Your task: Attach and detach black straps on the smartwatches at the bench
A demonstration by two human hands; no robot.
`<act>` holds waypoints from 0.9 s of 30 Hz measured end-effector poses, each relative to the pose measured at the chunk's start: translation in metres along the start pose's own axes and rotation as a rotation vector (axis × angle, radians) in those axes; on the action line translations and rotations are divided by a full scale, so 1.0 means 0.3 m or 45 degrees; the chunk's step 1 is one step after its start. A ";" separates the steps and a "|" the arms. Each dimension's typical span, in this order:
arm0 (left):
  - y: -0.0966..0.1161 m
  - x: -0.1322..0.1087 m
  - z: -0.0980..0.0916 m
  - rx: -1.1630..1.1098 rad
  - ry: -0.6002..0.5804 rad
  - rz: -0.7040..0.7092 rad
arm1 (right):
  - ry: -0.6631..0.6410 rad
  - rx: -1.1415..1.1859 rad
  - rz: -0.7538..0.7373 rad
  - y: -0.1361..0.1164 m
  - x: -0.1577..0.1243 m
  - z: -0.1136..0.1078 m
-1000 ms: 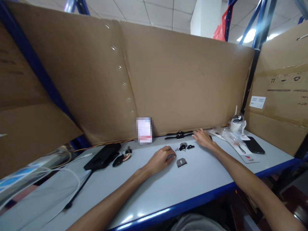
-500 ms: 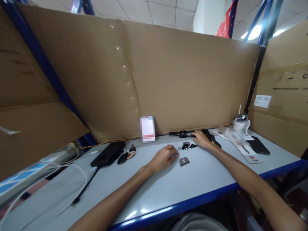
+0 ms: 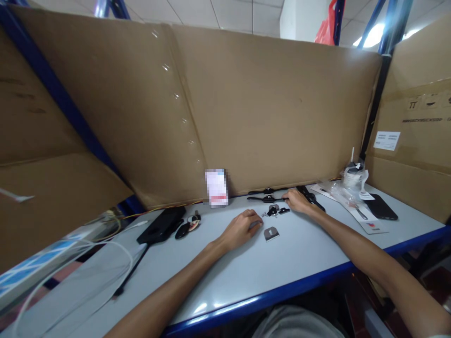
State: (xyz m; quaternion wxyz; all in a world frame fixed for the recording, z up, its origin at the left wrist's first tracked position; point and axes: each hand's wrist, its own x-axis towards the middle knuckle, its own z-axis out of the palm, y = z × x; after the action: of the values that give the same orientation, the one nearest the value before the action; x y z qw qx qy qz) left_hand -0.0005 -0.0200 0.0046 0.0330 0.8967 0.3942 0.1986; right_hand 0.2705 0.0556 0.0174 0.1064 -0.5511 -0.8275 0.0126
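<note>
Palm down on the table, my left hand has its fingers curled and its thumb tip near the index finger. Whatever may be between them is too small to make out. Small screws lie just beyond its fingertips. My right hand is closed on the right handle of a black spokeshave. Behind that one, a second spokeshave lies near the cardboard. In front are small black metal parts, a black cap piece and a grey slotted blade.
More black tools lie right of my right hand. Further right are plastic packaging, a wrapped cup and a black phone. Leftward are keys, a black box and a power strip. Cardboard walls the back.
The spokeshave in my right hand has come slightly toward me, so it now shows apart from the one behind. My left hand has stayed nearly still. The view has shifted a little.
</note>
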 end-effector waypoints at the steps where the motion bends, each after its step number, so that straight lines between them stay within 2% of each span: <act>1: -0.005 -0.001 0.003 -0.003 0.025 -0.005 | 0.009 0.007 -0.026 -0.001 -0.008 -0.004; 7: -0.051 0.006 0.015 0.063 0.270 -0.037 | 0.062 0.064 -0.228 -0.042 -0.051 -0.006; 10: -0.081 0.010 0.012 0.150 0.331 -0.092 | 0.077 0.068 -0.323 -0.087 -0.068 -0.007; 14: -0.122 0.010 0.011 0.187 0.201 -0.176 | 0.155 0.021 -0.313 -0.161 -0.107 -0.039; 16: -0.136 0.008 0.011 0.167 0.123 -0.205 | 0.137 -0.029 -0.282 -0.199 -0.139 -0.069; 19: -0.141 0.006 0.010 0.156 0.094 -0.206 | 0.058 -0.075 -0.293 -0.247 -0.193 -0.113; 24: -0.125 0.005 0.007 0.172 0.079 -0.177 | -0.081 0.021 -0.654 -0.297 -0.257 -0.120; 27: -0.116 0.004 0.007 0.187 0.078 -0.208 | -0.138 -0.027 -0.745 -0.309 -0.265 -0.101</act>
State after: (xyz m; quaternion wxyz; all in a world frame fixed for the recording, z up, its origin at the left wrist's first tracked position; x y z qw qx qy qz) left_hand -0.0232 0.0050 -0.0044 -0.0288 0.8551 0.4803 0.1933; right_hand 0.2214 -0.0565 0.0470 0.0555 -0.2887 -0.9558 0.0023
